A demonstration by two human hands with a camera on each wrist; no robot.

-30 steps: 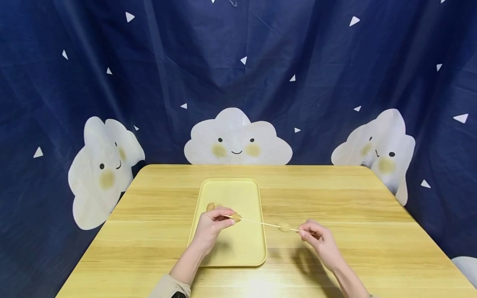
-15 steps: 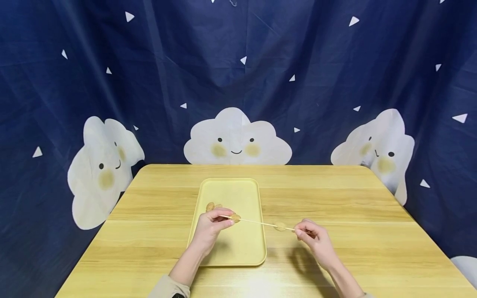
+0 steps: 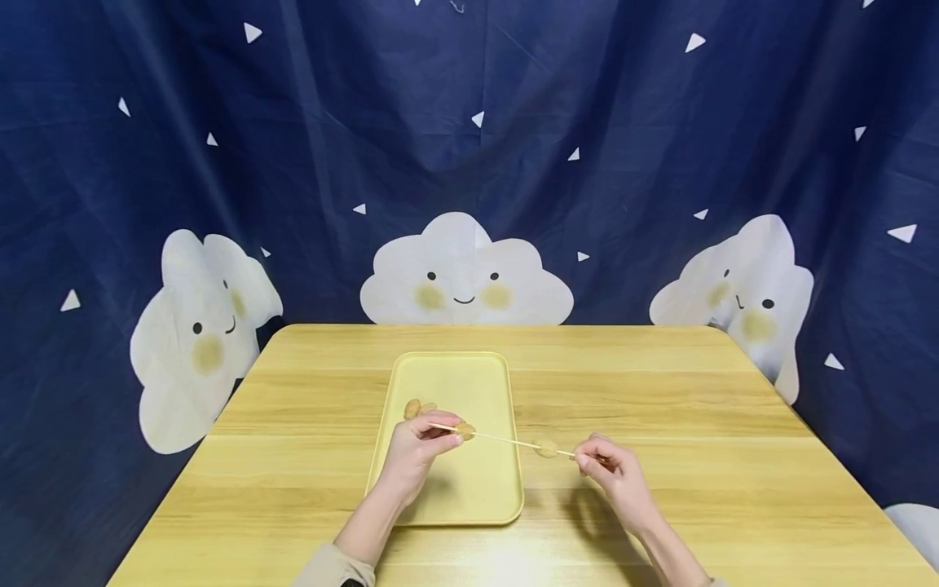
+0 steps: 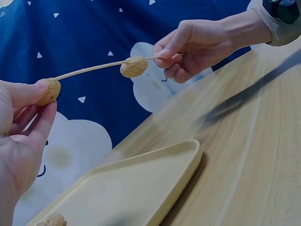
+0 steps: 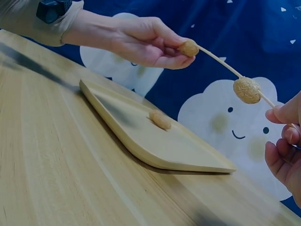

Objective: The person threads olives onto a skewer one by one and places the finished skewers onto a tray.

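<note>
Above the tray, my left hand (image 3: 412, 456) pinches a wrinkled brown oval ball (image 4: 50, 92), like a fried meatball, between thumb and fingers. A thin wooden skewer (image 3: 502, 439) runs from this ball to my right hand (image 3: 619, 481), its tip showing beyond the ball in the head view. My right thumb and fingers pinch the skewer's other end, over the table right of the tray. A second brown ball (image 5: 247, 90) is threaded on the skewer close to the right fingers. The skewer bows slightly in both wrist views.
A pale yellow rectangular tray (image 3: 477, 509) lies on the wooden table (image 3: 645, 391). More brown balls (image 3: 413, 409) sit in it, partly behind my left hand. A dark blue curtain (image 3: 469, 163) with white clouds hangs behind the table.
My right hand has moved a little left, carrying the skewer and its threaded ball. The tip reaches slightly farther past the ball in my left hand, which stays about still.
</note>
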